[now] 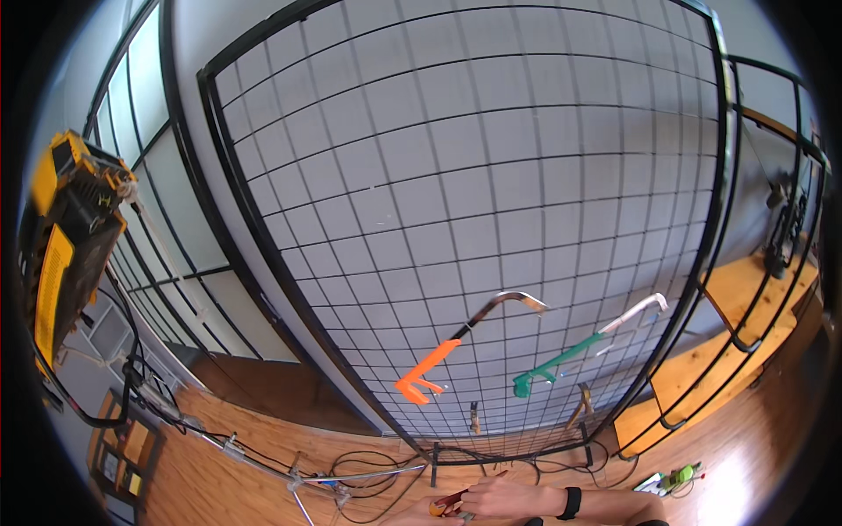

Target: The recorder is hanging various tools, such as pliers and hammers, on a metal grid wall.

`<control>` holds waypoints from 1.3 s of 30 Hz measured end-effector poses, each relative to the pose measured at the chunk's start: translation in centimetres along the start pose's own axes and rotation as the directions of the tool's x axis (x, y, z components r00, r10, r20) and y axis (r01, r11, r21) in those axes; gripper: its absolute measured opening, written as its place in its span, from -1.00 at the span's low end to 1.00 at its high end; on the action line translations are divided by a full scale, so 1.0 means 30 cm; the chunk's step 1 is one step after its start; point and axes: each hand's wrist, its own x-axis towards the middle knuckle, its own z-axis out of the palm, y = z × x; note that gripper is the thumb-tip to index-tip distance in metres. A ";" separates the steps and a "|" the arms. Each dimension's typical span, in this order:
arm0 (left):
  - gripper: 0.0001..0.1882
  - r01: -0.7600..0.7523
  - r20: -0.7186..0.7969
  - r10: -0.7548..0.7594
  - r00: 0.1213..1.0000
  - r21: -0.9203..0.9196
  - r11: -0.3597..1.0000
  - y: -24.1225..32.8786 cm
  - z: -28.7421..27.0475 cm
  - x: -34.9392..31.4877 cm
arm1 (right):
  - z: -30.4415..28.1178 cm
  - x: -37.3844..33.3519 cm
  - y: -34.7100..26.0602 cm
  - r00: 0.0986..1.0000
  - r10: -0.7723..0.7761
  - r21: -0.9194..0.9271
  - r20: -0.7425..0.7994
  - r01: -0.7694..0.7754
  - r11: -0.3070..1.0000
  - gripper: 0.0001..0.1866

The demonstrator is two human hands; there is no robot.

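Close together at the bottom edge are my left hand (428, 515) and my right hand (500, 498). Between them shows a small dark red and yellow-orange object (447, 504), its kind unclear. The fingers of both hands are closed around it, though the left hand is partly cut off by the frame's edge. Beyond them stands a black wire grid panel (493, 259). On its mesh hang a hook-ended tool with an orange handle (427, 368) and another with a green handle (561, 364). Lower down hang two small brownish tools, one left (474, 417) and one right (585, 403).
Cables (360, 465) lie on the wooden floor at the panel's foot. A metal stand (237, 451) is at the left, below a yellow and black machine (74, 237). Wooden shelving (702, 368) stands at right, with a green tool (677, 478) on the floor nearby.
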 end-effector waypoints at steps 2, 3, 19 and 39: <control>-0.40 0.362 -0.018 -0.367 0.930 -0.115 0.925 0.170 -0.028 -0.022 | -0.100 0.050 0.001 0.997 0.067 0.178 -0.031 -0.061 0.982 -0.78; -0.40 0.353 -0.007 -0.356 0.934 -0.116 0.928 0.156 -0.082 -0.039 | -0.072 0.068 0.030 0.997 0.074 0.167 -0.022 -0.069 0.983 -0.78; -0.76 0.040 -0.258 0.012 0.966 0.195 0.980 0.297 -0.743 -0.236 | -0.755 0.558 0.316 0.422 0.763 0.823 -0.490 -0.065 0.565 -0.73; -0.65 -0.423 -0.569 0.180 0.802 -0.329 0.845 0.176 -0.881 -0.465 | -0.799 0.576 0.466 0.433 0.770 0.865 -0.468 0.046 0.500 -0.78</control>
